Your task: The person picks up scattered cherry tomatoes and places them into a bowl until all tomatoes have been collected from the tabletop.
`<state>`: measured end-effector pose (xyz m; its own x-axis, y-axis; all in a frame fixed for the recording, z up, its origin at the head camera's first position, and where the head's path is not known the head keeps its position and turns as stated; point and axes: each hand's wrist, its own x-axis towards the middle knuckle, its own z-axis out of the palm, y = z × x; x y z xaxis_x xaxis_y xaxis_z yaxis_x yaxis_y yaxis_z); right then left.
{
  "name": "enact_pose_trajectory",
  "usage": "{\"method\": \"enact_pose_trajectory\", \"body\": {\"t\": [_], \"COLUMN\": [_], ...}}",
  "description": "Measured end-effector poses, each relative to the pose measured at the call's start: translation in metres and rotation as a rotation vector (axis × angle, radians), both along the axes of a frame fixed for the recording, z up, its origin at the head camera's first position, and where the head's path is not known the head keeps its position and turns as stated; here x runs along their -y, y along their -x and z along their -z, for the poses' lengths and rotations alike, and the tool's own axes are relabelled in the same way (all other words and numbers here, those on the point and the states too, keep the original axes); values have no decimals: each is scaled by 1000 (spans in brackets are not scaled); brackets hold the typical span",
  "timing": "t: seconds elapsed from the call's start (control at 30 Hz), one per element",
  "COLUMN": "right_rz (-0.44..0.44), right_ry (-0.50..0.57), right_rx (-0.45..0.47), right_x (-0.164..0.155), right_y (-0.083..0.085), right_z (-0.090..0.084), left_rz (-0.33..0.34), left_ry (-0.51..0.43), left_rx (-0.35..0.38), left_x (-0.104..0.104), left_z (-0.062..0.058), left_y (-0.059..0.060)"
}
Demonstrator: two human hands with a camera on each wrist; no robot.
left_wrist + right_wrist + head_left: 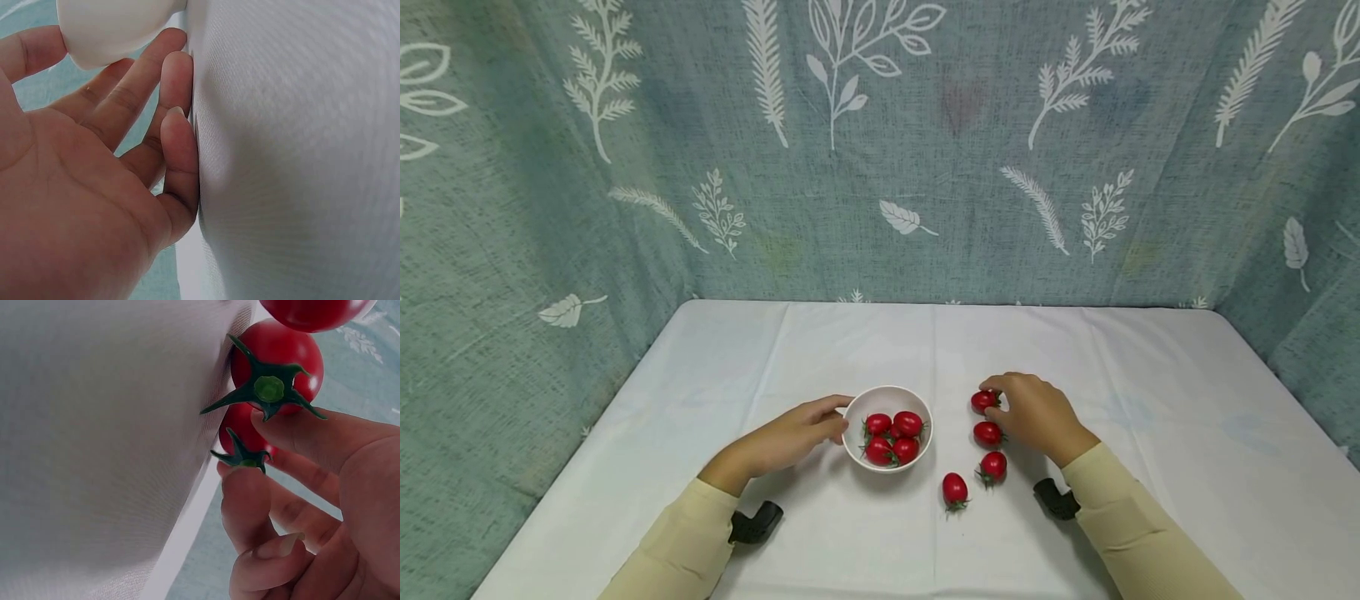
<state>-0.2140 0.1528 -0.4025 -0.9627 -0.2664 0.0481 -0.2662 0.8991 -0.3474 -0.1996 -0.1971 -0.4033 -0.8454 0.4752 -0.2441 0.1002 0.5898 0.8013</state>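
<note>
A white bowl (887, 398) (119, 25) holding several red cherry tomatoes (892, 437) sits on the white cloth. My left hand (838, 421) holds its left side, thumb at the rim and fingers (178, 144) against its wall. My right hand (989, 399) reaches over the farthest loose tomato (979, 402) and pinches it. In the right wrist view the fingers (247, 506) touch this tomato (240, 434), and the thumb lies against a nearer one (275, 356) (987, 432). Two more tomatoes (993, 465) (955, 489) lie closer to me.
The table (1150, 433) is covered in white cloth and walled on three sides by a teal leaf-print curtain (880, 167). Black camera mounts (756, 521) (1057, 498) sit at both wrists.
</note>
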Motion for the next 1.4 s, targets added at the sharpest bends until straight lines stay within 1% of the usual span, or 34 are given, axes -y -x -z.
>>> {"method": "enact_pose_trajectory", "body": {"t": [0.17,0.37,0.63,0.87,1.27,1.4], "right_rz": [-7,-6,-8,-24,-106,-132], "right_ry": [2,8,19,33,70,81], "right_rx": [-15,-53,-96,-153,-262,-270], "right_x": [0,-1,2,10,23,29], "right_y": [1,0,-3,-9,-22,-28], "right_z": [1,1,-5,-12,-21,-23], "left_rz": [3,3,5,8,7,9], "left_ry": [7,2,-3,-16,-6,-8], "left_rx": [-6,-5,-6,-3,-7,-8], "left_x": [0,0,0,1,0,0], "left_z": [1,0,1,2,2,1], "left_y": [0,0,0,-1,0,-1]}}
